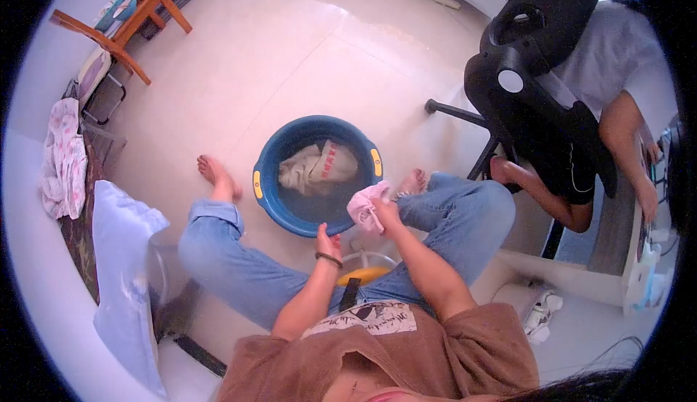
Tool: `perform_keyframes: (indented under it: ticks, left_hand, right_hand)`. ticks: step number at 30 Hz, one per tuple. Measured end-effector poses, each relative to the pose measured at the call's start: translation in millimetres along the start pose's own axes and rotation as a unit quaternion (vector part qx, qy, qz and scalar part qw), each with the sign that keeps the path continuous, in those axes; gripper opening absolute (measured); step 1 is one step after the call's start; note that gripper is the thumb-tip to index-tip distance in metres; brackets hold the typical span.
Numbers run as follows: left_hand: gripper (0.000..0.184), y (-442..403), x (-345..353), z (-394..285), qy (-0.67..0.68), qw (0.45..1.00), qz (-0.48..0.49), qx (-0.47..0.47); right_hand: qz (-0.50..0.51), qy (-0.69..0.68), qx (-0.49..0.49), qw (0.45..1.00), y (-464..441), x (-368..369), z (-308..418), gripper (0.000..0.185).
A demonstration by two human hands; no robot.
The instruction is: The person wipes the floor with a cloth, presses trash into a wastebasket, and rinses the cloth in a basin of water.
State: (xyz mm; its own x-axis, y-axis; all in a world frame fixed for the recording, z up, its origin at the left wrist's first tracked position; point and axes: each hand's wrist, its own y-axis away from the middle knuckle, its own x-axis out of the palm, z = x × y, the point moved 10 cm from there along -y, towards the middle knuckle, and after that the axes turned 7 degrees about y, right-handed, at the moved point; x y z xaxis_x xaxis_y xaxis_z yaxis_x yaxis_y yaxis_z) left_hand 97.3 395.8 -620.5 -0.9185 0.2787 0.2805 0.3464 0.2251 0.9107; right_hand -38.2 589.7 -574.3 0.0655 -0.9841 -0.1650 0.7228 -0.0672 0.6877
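Between my feet on the floor stands a round blue basin point(270, 197) with yellow handle pads. Inside it, a pale cloth point(319, 168) with red lettering lies in murky water. At the basin's right front rim, my right hand point(387, 214) is closed on a bunched pink cloth point(366, 206). My left hand point(328, 243), a dark band on its wrist, is at the near rim with its fingers stretched upward and nothing visible held in it. Whether those fingers touch the rim is unclear.
A person in grey point(613, 46) sits at the right by a black chair point(508, 53), whose legs reach toward the basin. A wooden chair point(123, 35) stands upper left. A blue pillow point(123, 257) and a patterned cloth point(64, 159) are on the left.
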Motion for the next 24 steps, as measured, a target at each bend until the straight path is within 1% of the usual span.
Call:
perform_keyframes:
  ticks: [1,3,4,5,6,7,8,9,11,12,15,18,20,22,23,24]
  left_hand:
    - [0.034,-3,3,-6,0.004,1.000,0.000,0.005]
    - [0.035,-12,6,-24,0.011,1.000,-0.003,0.013]
    - [0.035,-4,15,-33,0.023,1.000,0.013,0.001]
    - [0.036,6,27,-43,0.034,0.999,0.029,-0.013]
    - [0.036,2,34,-53,0.061,0.997,0.049,-0.008]
    - [0.037,-1,39,-63,0.085,0.994,0.067,-0.004]
    - [0.036,-3,41,-73,0.076,0.995,0.065,-0.005]
    - [0.036,-3,43,-85,0.068,0.996,0.063,-0.006]
    - [0.040,-15,42,-106,0.076,0.996,0.035,-0.013]
    - [0.042,-16,41,-117,0.081,0.997,0.006,-0.010]
    - [0.045,-42,27,-153,0.121,0.990,-0.065,-0.002]
    - [0.046,-39,22,-190,0.182,0.970,-0.158,0.023]
    - [0.046,-39,30,-220,0.174,0.973,-0.140,0.051]
    - [0.046,-46,30,-250,0.146,0.978,-0.122,0.081]
    - [0.045,-51,29,-265,0.124,0.981,-0.113,0.095]
    - [0.045,-56,31,-272,0.102,0.983,-0.104,0.109]
  right_hand:
    - [0.018,-0.030,-0.011,0.999,-1,7,3,0.054]
    - [-0.002,0.024,-0.005,1.000,-32,16,-17,0.055]
    - [-0.011,0.050,0.001,0.999,-45,19,-24,0.055]
    - [0.009,0.008,-0.001,1.000,-40,29,-16,0.055]
    - [0.027,-0.036,0.000,0.999,-29,39,0,0.056]
    - [0.006,0.018,0.016,1.000,-16,40,17,0.055]
    - [-0.014,0.073,0.032,0.997,-9,42,31,0.054]
    - [0.000,0.046,0.021,0.999,-9,54,37,0.054]
    - [0.030,-0.027,-0.002,0.999,-3,78,53,0.054]
    - [0.020,-0.043,-0.010,0.999,-29,92,33,0.053]
    - [0.065,0.032,-0.017,0.997,-43,117,36,0.056]
    - [0.150,0.093,-0.001,0.984,-47,124,47,0.058]
    - [0.177,0.149,-0.034,0.972,-85,109,48,0.063]
    - [0.067,0.179,-0.013,0.981,-104,56,86,0.066]
    - [0.053,0.147,0.026,0.987,-113,30,101,0.067]
    - [0.012,0.138,0.012,0.990,-153,5,104,0.069]
